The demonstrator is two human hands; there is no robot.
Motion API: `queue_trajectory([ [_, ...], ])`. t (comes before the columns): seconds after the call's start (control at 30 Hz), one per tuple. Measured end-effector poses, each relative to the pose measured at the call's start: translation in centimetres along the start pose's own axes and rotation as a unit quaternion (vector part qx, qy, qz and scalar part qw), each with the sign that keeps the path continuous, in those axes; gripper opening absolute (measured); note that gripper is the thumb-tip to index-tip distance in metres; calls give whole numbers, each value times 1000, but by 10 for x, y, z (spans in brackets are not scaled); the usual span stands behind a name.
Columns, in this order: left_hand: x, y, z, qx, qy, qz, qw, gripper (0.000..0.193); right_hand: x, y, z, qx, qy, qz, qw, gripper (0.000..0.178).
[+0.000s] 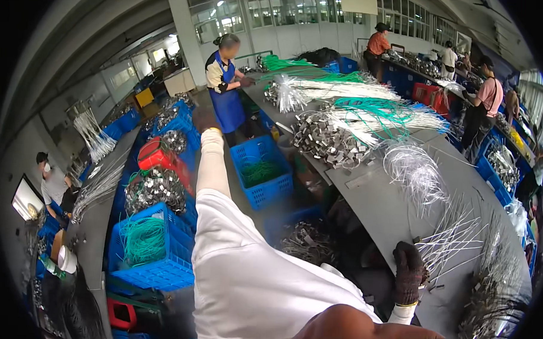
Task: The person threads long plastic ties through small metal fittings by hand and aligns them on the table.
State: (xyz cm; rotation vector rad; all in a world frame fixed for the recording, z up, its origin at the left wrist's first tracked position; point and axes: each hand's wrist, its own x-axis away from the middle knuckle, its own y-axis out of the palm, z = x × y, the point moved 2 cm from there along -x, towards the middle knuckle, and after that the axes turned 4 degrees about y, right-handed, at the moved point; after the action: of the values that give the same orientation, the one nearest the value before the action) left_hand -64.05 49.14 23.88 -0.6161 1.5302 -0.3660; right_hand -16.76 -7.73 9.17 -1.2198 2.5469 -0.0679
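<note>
My left arm stretches out over the aisle, sleeved in white. At its end my left hand [206, 117], in a dark glove, is small and blurred, and its fingers cannot be made out. It appears in front of the blue crates on the left. On the grey table at right, my right hand [408, 273] wears a dark brown glove with its fingers curled. It closes around the near ends of a loose bunch of white cables [451, 244] that fan out across the tabletop. Some cable ends carry small dark connectors. The grip itself is partly hidden.
The grey table [372, 191] bears a clear plastic strand coil [418, 174], a connector heap [332, 139] and green cables [369, 110]. Blue crates [261, 193] stand in the aisle; another [178, 271] holds green cable. A red container [158, 156] lies left. A blue-aproned person [226, 102] stands ahead.
</note>
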Motion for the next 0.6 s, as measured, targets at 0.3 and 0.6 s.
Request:
queue_trajectory([
  [0.3,19,-15,-30,116,-83,-95,985,32,55,2,-33,102,-1,15,995,21],
  [0.6,-15,12,-63,-65,-35,109,991,36,67,-3,-7,104,-58,36,992,19],
])
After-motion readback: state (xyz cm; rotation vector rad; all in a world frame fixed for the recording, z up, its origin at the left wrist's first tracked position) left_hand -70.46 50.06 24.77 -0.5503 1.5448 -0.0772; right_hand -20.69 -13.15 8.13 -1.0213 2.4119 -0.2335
